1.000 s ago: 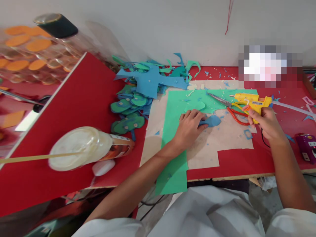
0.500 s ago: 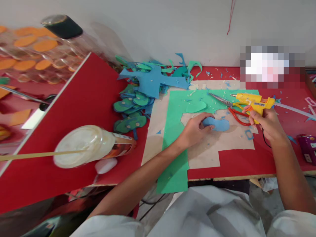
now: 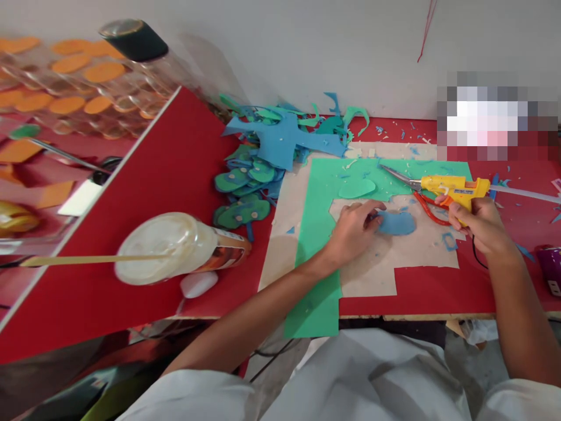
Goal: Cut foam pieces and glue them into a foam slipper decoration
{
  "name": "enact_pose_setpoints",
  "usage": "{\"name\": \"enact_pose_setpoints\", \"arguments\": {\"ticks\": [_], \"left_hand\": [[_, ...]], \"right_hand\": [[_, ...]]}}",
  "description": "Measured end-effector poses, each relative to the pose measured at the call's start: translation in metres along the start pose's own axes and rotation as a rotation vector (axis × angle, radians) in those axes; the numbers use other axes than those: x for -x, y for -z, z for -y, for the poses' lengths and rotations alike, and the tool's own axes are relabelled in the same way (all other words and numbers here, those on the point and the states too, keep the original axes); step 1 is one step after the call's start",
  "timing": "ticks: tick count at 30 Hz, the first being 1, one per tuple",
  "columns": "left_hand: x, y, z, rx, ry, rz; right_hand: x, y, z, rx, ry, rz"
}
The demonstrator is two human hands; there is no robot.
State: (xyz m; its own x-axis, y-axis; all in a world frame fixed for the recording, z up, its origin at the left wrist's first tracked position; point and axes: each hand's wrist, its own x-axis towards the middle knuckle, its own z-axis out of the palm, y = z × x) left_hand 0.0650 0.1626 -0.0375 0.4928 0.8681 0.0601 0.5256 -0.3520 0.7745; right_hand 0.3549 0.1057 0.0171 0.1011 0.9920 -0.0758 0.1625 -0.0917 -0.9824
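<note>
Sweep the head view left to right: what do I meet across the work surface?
Lidded cup → left hand → blue foam piece → right hand gripping the yellow glue gun → purple device.

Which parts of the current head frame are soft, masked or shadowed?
Head view: orange discs at left look smeared; the pixelated patch at upper right hides what's there; a soft shadow falls on the beige paper below the left hand.

Scissors (image 3: 400, 176); partly behind glue gun (image 3: 460, 188)
</note>
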Motion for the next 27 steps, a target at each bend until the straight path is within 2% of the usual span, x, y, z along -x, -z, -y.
{"name": "enact_pose_setpoints", "arguments": {"ticks": [6, 16, 27], "left_hand": [[0.006, 0.002, -0.007, -0.288, -0.074, -0.009], [0.007, 0.011, -0.003, -0.441, -0.12, 0.033], [0.001, 0.018, 0.008, -0.331, -0.125, 0.085]], "right_hand": [[0.003, -0.002, -0.001, 0.0, 0.002, 0.035], [0.001, -0.003, -0.011, 0.236, 0.015, 0.21], [0.001, -0.008, -0.019, 0.593, 0.132, 0.268]]}}
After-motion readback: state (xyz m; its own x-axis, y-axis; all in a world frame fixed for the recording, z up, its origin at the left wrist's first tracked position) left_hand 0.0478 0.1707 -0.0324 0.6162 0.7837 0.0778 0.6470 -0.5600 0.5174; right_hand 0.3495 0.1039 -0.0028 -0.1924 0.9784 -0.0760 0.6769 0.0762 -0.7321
